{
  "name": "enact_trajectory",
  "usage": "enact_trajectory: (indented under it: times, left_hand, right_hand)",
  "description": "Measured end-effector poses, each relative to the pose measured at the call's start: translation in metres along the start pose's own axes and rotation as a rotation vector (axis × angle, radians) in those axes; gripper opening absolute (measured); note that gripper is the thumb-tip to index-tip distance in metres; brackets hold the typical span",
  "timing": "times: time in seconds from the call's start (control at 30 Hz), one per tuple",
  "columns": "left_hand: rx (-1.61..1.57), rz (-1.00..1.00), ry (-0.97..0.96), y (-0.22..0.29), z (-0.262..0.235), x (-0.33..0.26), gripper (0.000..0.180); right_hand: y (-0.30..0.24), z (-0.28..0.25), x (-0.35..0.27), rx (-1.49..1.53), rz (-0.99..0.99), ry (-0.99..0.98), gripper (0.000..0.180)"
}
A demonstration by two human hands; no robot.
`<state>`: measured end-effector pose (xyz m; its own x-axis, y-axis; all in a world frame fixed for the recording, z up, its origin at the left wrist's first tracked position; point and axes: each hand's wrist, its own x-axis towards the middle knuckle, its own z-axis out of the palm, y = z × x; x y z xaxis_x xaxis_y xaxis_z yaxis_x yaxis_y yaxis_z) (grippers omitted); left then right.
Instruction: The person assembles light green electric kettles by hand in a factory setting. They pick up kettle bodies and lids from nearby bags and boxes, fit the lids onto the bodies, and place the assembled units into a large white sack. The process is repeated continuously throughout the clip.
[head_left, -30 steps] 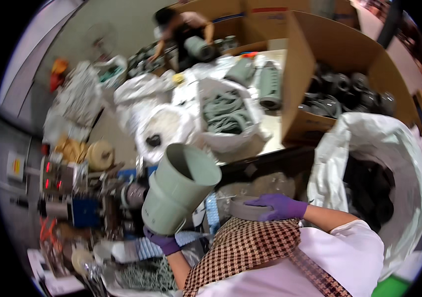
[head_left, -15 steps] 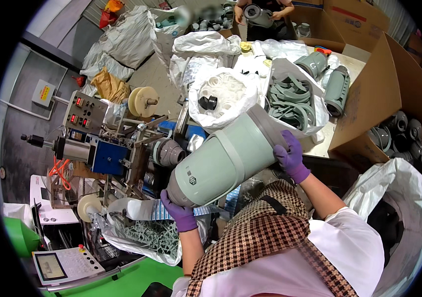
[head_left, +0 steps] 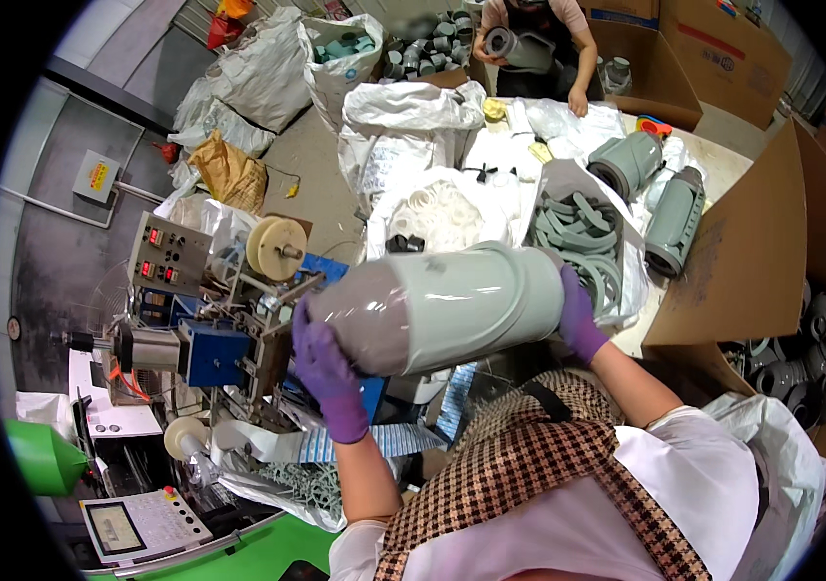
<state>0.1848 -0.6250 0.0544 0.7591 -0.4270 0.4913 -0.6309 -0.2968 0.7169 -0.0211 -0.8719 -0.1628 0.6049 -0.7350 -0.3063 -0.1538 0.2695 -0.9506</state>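
I hold a large pale green plastic jug body (head_left: 457,305) lying on its side at chest height, its left end covered in clear film. My left hand (head_left: 328,373), in a purple glove, grips that wrapped left end. My right hand (head_left: 578,315), also in a purple glove, presses against the right end. The jug hangs above a blue and grey labelling machine (head_left: 210,349) with reels, just to my left.
White sacks of grey-green handles (head_left: 582,228) and white rings (head_left: 442,213) lie on the table ahead. Two finished jugs (head_left: 674,218) lie near a big cardboard box (head_left: 771,252). Another person (head_left: 539,39) works at the far end. A control panel (head_left: 137,523) sits at lower left.
The jug has swung from tilted to nearly level and moved up and right. My left hand slid round its wrapped end; the right hand stays on the other end.
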Motion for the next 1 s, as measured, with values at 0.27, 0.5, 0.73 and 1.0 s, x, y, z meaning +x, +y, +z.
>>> enact_trajectory:
  times: [0.27,0.5,0.73,1.0]
  left_hand:
    - [-0.677,0.02,-0.108,0.045,0.09,0.018,0.054]
    - [-0.261,-0.612,-0.158,-0.028,0.041,-0.133,0.028]
    - [-0.219,-0.899,0.239,-0.056,-0.039,-0.257,0.023]
    - [0.442,-0.797,0.05,-0.093,-0.15,-0.341,0.026]
  right_hand:
    - [-0.031,-0.026,0.137,1.187,0.284,-0.498,0.064]
    - [0.021,0.004,0.286,0.939,0.131,-0.163,0.061]
    - [0.069,0.021,0.361,0.75,0.222,0.124,0.072]
    - [0.04,0.058,0.288,0.991,0.32,0.17,0.052]
